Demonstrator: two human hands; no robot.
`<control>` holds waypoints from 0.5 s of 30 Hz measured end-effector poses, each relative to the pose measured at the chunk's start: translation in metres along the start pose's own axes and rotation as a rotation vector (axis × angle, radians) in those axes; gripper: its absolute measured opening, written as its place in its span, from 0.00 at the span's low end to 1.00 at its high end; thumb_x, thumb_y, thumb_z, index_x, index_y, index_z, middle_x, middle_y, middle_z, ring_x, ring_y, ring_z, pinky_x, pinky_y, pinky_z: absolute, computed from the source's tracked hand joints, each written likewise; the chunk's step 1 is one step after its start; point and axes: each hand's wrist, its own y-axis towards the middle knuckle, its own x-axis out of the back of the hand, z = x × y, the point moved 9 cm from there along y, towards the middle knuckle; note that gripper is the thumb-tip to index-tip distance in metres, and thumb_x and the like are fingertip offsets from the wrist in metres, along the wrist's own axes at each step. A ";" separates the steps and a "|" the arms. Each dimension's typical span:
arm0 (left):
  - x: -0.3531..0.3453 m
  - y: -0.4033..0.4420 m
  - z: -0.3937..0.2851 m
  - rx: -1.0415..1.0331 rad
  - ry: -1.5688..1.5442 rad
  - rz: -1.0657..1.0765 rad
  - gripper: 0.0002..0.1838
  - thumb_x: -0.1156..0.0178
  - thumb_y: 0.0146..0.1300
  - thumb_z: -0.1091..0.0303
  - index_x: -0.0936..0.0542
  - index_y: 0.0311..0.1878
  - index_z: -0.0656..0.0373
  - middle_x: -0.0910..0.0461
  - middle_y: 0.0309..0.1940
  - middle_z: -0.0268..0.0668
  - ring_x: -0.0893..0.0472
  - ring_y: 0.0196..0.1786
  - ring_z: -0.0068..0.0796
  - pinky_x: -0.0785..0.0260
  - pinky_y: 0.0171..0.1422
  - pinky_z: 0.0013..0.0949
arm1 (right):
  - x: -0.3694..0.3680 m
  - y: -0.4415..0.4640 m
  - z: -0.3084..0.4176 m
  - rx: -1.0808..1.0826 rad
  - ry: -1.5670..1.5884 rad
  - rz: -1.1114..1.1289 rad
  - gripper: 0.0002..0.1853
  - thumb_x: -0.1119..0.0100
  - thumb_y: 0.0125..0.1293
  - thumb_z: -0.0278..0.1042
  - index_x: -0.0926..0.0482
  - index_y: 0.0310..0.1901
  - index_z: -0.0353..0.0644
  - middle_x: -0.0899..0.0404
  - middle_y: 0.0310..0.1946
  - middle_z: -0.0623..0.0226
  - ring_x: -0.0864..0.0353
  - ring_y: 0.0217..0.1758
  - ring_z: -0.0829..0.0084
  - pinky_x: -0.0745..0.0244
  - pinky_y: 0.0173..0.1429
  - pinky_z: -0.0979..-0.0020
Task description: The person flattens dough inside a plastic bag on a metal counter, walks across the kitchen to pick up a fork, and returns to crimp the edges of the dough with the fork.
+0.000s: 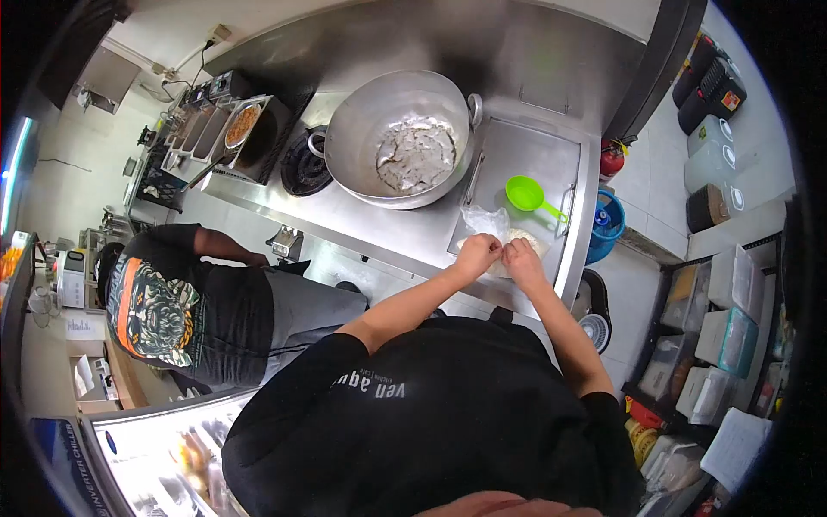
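My left hand (479,256) and my right hand (523,262) meet over the steel counter's right part, fingers pinched close together. Between them is a clear plastic bag (532,241) with pale, whitish contents; both hands appear to grip its edge. The exact fingertip hold is too small to make out. Crumpled clear plastic (487,221) lies just beyond my left hand. A bright green scoop (523,194) rests beyond the hands, its handle pointing right. Up and to the left stands a large metal pot (353,151) with a greyish, shiny mass inside.
Left of the pot is a black burner (303,164); a pan of brown food (243,126) sits farther left. Another person (207,302) stands at my left. A blue bucket (610,226) and a fire extinguisher (611,159) are past the counter's right edge. Shelved plastic containers (725,336) stand right.
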 end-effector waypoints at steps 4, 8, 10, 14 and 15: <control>0.000 0.001 -0.006 -0.046 0.092 0.003 0.10 0.37 0.51 0.65 0.17 0.32 0.61 0.18 0.29 0.46 0.18 0.35 0.44 0.26 0.42 0.41 | -0.003 -0.001 0.003 0.046 -0.010 0.006 0.06 0.40 0.53 0.30 0.23 0.30 0.37 0.28 0.32 0.60 0.27 0.41 0.59 0.26 0.46 0.63; -0.004 0.012 0.000 -0.040 0.035 0.147 0.10 0.36 0.49 0.64 0.17 0.32 0.60 0.19 0.30 0.46 0.18 0.35 0.44 0.27 0.43 0.42 | 0.002 0.002 0.004 0.043 0.019 -0.013 0.05 0.40 0.52 0.29 0.23 0.30 0.37 0.28 0.31 0.60 0.27 0.41 0.59 0.26 0.46 0.63; -0.007 0.020 0.005 -0.064 0.072 0.200 0.10 0.36 0.49 0.64 0.17 0.32 0.61 0.19 0.30 0.46 0.19 0.35 0.44 0.27 0.43 0.42 | -0.001 0.002 -0.001 -0.002 0.067 -0.032 0.05 0.40 0.53 0.28 0.23 0.30 0.37 0.28 0.31 0.60 0.27 0.41 0.59 0.26 0.46 0.63; -0.006 0.021 0.001 -0.117 0.067 0.248 0.11 0.37 0.50 0.64 0.18 0.33 0.62 0.19 0.28 0.46 0.19 0.35 0.45 0.27 0.43 0.41 | 0.001 -0.001 -0.013 -0.074 0.205 -0.063 0.05 0.40 0.53 0.28 0.22 0.32 0.39 0.27 0.31 0.60 0.26 0.41 0.59 0.27 0.46 0.63; -0.005 0.018 0.002 -0.063 0.057 0.255 0.10 0.36 0.50 0.64 0.18 0.34 0.58 0.20 0.38 0.45 0.19 0.39 0.43 0.26 0.45 0.41 | 0.004 -0.002 -0.014 -0.081 0.206 -0.058 0.05 0.40 0.53 0.28 0.22 0.32 0.39 0.27 0.31 0.60 0.26 0.41 0.59 0.27 0.46 0.63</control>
